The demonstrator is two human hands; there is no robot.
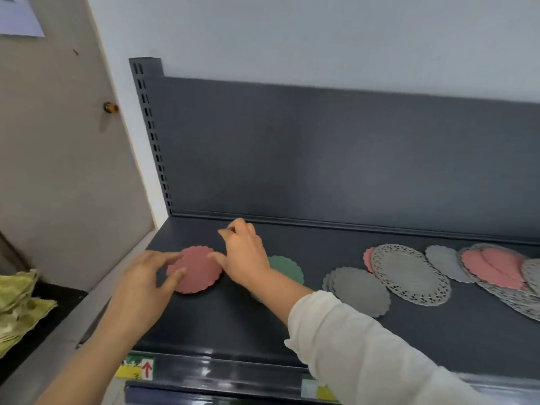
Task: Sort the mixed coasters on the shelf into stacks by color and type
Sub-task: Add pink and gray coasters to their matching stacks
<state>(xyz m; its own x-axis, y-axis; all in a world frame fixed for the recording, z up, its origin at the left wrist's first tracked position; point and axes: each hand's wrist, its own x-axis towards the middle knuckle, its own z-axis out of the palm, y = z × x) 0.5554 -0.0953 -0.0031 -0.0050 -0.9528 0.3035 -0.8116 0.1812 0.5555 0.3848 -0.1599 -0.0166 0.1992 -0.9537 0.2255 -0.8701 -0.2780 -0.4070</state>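
A pink scalloped coaster stack (196, 270) lies at the left of the dark shelf (233, 320). My left hand (146, 285) touches its left edge with spread fingers. My right hand (245, 255) touches its right edge with the thumb, the other fingers loosely curled and holding nothing. A green coaster (287, 271) lies just right of my right wrist, partly hidden by it. Further right lie small grey coasters (358, 289), a grey lace oval mat (410, 273) over a pink coaster (368, 258), another grey coaster (444, 263), and pink coasters (491, 268) on lace mats.
The shelf's dark back panel (321, 156) rises behind the coasters, with a slotted upright (152, 135) at its left. A price rail (222, 369) runs along the front edge. Left of the shelf stand a beige door (58, 141) and yellow-green cloth (20, 305).
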